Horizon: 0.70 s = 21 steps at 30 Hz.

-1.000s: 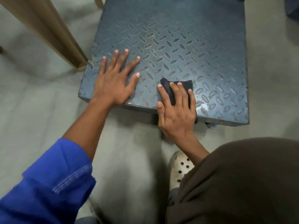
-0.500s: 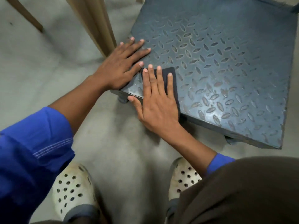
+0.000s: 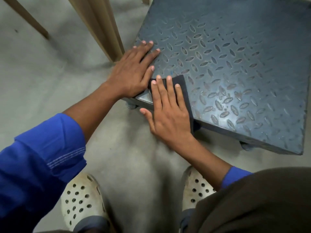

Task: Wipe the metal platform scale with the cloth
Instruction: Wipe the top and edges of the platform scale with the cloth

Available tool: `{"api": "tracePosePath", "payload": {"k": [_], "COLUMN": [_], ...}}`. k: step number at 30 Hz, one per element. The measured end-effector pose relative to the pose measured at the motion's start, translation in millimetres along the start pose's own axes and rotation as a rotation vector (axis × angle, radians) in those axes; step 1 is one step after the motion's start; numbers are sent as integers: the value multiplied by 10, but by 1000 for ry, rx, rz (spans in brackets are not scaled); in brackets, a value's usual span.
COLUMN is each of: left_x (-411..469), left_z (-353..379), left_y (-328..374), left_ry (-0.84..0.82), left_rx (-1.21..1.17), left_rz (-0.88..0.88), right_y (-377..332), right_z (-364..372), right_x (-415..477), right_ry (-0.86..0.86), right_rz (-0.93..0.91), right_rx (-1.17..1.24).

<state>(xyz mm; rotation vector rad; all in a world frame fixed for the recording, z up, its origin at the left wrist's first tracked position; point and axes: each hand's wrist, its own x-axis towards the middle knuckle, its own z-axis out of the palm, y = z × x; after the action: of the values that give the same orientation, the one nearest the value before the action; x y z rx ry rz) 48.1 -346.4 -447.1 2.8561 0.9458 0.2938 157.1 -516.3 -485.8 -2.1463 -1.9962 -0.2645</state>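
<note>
The metal platform scale (image 3: 227,68) is a dark blue-grey tread plate on short feet, standing on the floor at the upper right. A dark folded cloth (image 3: 184,91) lies on its near left corner. My right hand (image 3: 168,108) presses flat on the cloth, fingers spread, thumb hanging off the plate's near edge. My left hand (image 3: 134,71) rests flat on the plate's left edge beside the cloth, fingers apart, holding nothing. Most of the cloth is hidden under my right hand.
Tan wooden legs (image 3: 99,27) stand just left of the scale, close to my left hand; another leg (image 3: 28,19) is at the far left. The floor (image 3: 50,78) is grey concrete. My two white perforated clogs (image 3: 80,200) are at the bottom.
My right hand has slid the cloth leftward along the near edge to the plate's left corner, close to my left hand. The view swung left, bringing both clogs into sight.
</note>
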Motion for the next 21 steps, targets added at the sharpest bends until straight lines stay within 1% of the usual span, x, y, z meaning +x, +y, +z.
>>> {"api": "tracePosePath", "payload": {"k": [3, 6, 8, 9, 10, 13, 14, 16, 18, 21], "left_x": [120, 214, 238, 251, 266, 277, 256, 178, 82, 2], "left_z": [-65, -72, -49, -36, -18, -11, -22, -33, -29, 14], "left_y": [-57, -160, -233, -260, -274, -303, -322, -386, -462, -496], "left_ry": [23, -23, -83, -111, -132, -148, -147, -145, -129, -123], "left_rx": [-21, -82, -132, -146, -151, -150, -166, -213, -238, -247], "left_rz": [16, 32, 37, 42, 47, 68, 72, 56, 31, 16], "right_y": [214, 513, 503, 439, 352, -24, -128, -162, -12, 329], "right_z": [-70, -179, -194, -179, -151, -15, 12, 16, -50, -184], "right_x": [-112, -306, -296, -249, -179, 138, 223, 275, 145, -188], "right_ry": [-18, -44, -73, -84, -96, -138, -148, -153, -144, -136], "right_rz": [-39, 69, 141, 140, 96, -146, -185, -220, -256, -221], "right_rx": [-11, -78, -86, -80, -63, -24, -15, -1, 7, -34]}}
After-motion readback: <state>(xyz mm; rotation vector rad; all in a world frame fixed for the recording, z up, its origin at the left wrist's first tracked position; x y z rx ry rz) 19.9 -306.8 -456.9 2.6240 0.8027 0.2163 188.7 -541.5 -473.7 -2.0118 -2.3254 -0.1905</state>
